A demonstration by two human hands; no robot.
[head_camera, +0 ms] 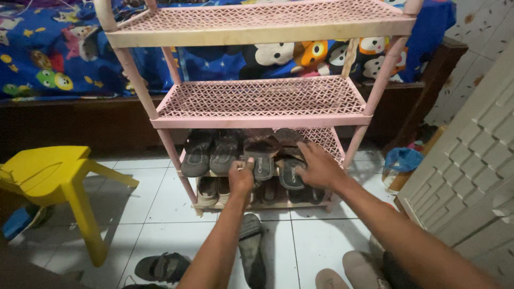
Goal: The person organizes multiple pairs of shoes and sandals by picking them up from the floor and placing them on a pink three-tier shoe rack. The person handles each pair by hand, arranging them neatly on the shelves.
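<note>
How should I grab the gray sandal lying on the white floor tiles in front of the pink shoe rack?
Probably best to grip the long gray sandal by its narrow sides near the middle, coming from above. It lies flat on the white tiled floor, lengthwise toward the pink plastic shoe rack, beside the left forearm, with nothing on top.

Both hands reach into a pink shoe rack [257, 120]: left hand [241, 176] and right hand [319, 167] touching grey sandals [276, 163].

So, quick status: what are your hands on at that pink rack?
Left hand and right hand both on a brown sandal pair, third shelf. Dark sandals alongside. Loose sandal on the floor below.
</note>
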